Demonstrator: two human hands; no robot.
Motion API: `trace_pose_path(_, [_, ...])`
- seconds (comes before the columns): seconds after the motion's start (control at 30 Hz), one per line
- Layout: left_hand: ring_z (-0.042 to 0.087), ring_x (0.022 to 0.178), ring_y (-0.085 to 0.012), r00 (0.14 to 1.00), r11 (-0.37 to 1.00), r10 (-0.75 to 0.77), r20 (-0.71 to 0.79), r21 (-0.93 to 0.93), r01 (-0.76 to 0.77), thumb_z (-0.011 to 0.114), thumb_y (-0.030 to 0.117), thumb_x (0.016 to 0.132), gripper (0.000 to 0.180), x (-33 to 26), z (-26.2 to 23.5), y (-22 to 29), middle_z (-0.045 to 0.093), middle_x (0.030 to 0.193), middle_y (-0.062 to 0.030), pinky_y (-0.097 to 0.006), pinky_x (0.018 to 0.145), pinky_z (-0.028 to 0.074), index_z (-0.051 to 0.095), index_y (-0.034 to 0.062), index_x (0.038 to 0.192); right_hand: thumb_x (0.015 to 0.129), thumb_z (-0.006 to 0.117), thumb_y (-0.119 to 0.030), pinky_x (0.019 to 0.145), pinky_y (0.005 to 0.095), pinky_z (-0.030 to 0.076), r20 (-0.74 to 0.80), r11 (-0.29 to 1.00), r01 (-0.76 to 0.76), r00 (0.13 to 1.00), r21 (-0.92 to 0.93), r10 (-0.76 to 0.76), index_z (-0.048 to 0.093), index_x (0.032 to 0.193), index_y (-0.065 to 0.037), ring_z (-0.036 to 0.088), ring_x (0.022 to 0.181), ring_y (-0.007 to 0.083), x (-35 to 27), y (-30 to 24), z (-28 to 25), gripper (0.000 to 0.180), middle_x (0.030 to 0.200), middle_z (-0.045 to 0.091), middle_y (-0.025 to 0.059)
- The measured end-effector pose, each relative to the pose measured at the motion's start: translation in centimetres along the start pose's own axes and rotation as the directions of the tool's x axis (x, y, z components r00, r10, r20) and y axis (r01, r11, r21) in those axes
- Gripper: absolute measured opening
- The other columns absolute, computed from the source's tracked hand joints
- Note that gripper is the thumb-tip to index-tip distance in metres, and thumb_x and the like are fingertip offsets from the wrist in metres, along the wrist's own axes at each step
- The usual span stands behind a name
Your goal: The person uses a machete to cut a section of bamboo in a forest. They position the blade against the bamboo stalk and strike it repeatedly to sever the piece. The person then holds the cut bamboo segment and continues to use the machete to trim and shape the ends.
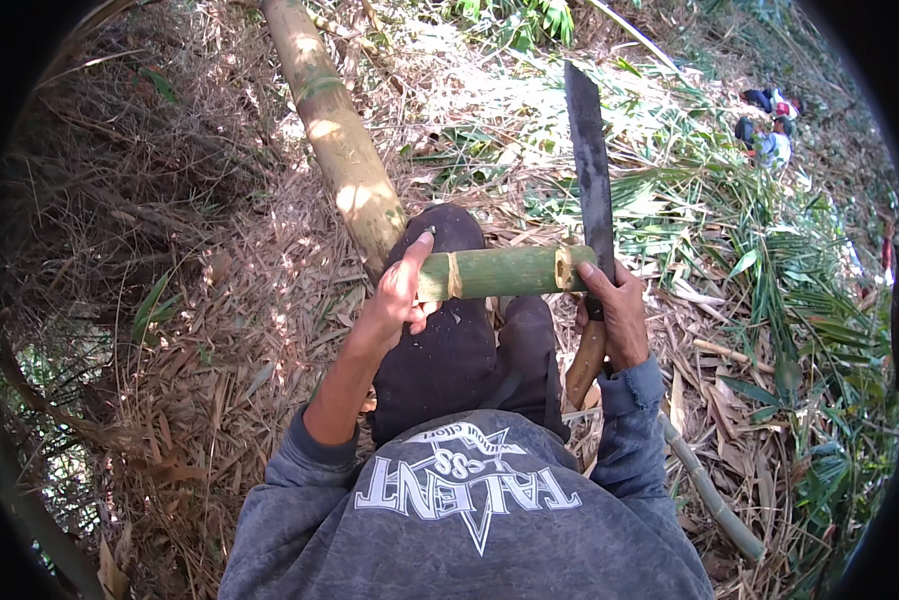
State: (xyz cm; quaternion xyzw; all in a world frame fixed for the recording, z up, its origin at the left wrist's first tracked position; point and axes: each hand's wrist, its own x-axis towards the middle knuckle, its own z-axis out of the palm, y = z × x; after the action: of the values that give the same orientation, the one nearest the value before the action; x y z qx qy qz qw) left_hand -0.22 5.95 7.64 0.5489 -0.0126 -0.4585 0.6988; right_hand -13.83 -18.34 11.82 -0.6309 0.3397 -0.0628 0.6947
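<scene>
A short green bamboo section (509, 272) lies level above my knees, with pale, cut rings near both ends. My left hand (397, 295) is closed round its left end, one digit stretched up beyond the rim. At the other end my right hand (621, 312) grips a machete (591, 165) near the base of its blade, with the thumb pressed against the bamboo. The dark blade points away from me, upright beside the bamboo's right end. Below my right hand the curved wooden handle (586, 365) shows. Part of my right fingers is hidden behind it.
A thick bamboo pole (337, 150) slants from the far left toward my knee (449, 230). Another thin pole (714, 495) lies at my right. Dry leaves (219, 370) cover the ground, with cut green fronds (749, 220) on the right. People (772, 145) are at far right.
</scene>
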Motion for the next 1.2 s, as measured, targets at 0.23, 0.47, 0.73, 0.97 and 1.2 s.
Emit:
trace_pose_path(0.23, [0.047, 0.059, -0.0145, 0.851, 0.678, 0.525, 0.009, 0.6, -0.425, 0.039, 0.032, 0.096, 0.04, 0.9, -1.5, -3.6, 0.051, 0.093, -0.011, -0.028, 0.048, 0.041, 0.046, 0.0005, 0.12, 0.087, 0.068, -0.037, 0.032, 0.0244, 0.041, -0.082, 0.998, -0.056, 0.995, -0.03, 0.053, 0.06, 0.094, -0.001, 0.049, 0.038, 0.0095, 0.2, 0.4, 1.4, 0.038, 0.064, 0.056, 0.0029])
trace_pose_path(0.47, [0.059, 0.075, -0.0343, 0.678, 0.339, 0.735, 0.032, 0.848, -0.408, 0.054, 0.009, 0.086, 0.041, 1.1, -2.8, -3.1, 0.05, 0.106, -0.0228, -0.046, 0.056, 0.049, 0.042, -0.0023, 0.124, 0.089, 0.065, -0.038, 0.033, 0.0247, 0.04, -0.062, 0.997, 0.071, 0.996, 0.006, -0.071, 0.059, 0.093, -0.001, 0.049, 0.038, 0.0093, 2.8, -0.9, 3.9, 0.038, 0.066, 0.056, 0.0035])
trace_pose_path(0.73, [0.032, 0.041, -0.0058, 0.827, 0.928, 0.295, -0.478, -0.064, -0.368, 0.032, 0.054, 0.097, 0.052, 3.4, -4.7, 2.5, 0.047, 0.065, -0.0023, -0.021, 0.035, 0.024, 0.054, 0.007, 0.104, 0.098, 0.047, -0.019, 0.04, 0.0275, 0.038, 0.033, 0.897, 0.327, 0.943, -0.297, -0.332, 0.057, 0.098, 0.001, 0.049, 0.043, 0.0102, 6.1, -1.9, 8.7, 0.022, 0.059, 0.057, 0.005])
trace_pose_path(0.97, [0.032, 0.04, -0.0079, 0.621, 0.932, 0.184, -0.762, -0.065, -0.356, 0.032, 0.059, 0.092, 0.056, 12.7, -11.6, 2.7, 0.043, 0.062, -0.0016, -0.023, 0.036, 0.025, 0.053, 0.0068, 0.097, 0.091, 0.057, -0.009, 0.044, 0.0418, 0.043, 0.499, 0.453, 0.685, 0.727, -0.57, -0.472, 0.053, 0.109, -0.003, 0.059, 0.05, 0.0341, 10.4, 1.1, 14.3, 0.019, 0.057, 0.056, 0.0175])
trace_pose_path(1.2, [0.061, 0.085, -0.0405, 0.435, 0.978, 0.186, -0.881, 0.124, -0.167, 0.03, 0.05, 0.095, 0.063, 18.9, -17.2, 2.2, 0.061, 0.097, -0.0278, -0.051, 0.075, 0.046, 0.051, -0.0065, 0.112, 0.091, 0.057, -0.01, 0.042, 0.0444, 0.041, 0.657, 0.309, 0.868, 0.497, -0.389, -0.567, 0.051, 0.105, -0.001, 0.057, 0.049, 0.0361, 18.0, 0.4, 20.1, 0.017, 0.059, 0.056, 0.0198])
